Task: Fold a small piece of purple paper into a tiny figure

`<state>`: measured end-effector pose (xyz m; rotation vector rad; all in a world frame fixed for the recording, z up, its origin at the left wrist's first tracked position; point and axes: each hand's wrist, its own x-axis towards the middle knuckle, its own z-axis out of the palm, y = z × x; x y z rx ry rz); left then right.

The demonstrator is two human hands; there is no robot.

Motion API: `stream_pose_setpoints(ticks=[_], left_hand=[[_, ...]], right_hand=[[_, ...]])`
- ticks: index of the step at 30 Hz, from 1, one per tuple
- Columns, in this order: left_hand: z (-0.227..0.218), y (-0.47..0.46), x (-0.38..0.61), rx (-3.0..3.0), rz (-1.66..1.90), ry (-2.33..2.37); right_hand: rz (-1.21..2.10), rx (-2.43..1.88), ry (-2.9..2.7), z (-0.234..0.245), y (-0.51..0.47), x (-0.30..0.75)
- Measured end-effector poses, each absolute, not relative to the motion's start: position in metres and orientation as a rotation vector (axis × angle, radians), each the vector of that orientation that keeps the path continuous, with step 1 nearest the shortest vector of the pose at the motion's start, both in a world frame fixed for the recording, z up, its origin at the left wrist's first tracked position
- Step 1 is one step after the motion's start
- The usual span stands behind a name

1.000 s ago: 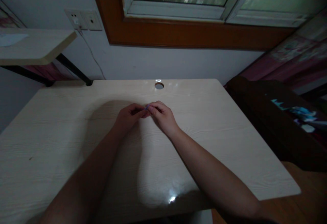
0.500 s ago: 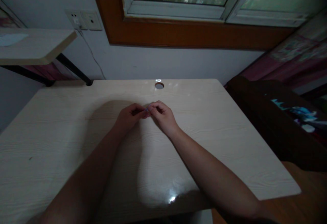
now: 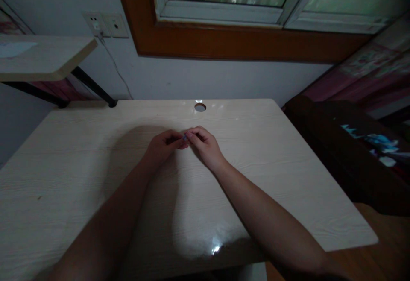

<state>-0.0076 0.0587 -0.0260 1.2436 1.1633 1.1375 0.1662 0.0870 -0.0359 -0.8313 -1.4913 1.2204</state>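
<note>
Over the far middle of the pale wood-grain desk (image 3: 262, 153), my two hands meet at the fingertips. A tiny bluish item (image 3: 185, 137) shows between them, too small and dim to name. My left hand (image 3: 163, 146) pinches it from the left, thumb against the fingers. From the right, the thumb and fingers of my right hand (image 3: 204, 143) close on the same item. Most of it is hidden by the fingertips.
Behind my hands, a round cable hole (image 3: 200, 107) sits near the desk's back edge. At left stands a raised shelf (image 3: 48, 65) on black legs. A white cord (image 3: 115, 67) hangs from a wall socket (image 3: 105, 24). Dark furniture (image 3: 326, 136) with blue items lies right.
My hands stay together in almost the same place. The fingertips have shifted very slightly around the tiny bluish item.
</note>
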Motion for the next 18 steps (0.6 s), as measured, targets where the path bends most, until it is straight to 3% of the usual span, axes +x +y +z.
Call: stream_pose_setpoints(ticks=[18], left_hand=[[-0.0221,0.0587,-0.0072,1.293,1.090,1.191]], right_hand=[[1.126,-0.887,-1.561,-0.0376,0.0858,0.1671]])
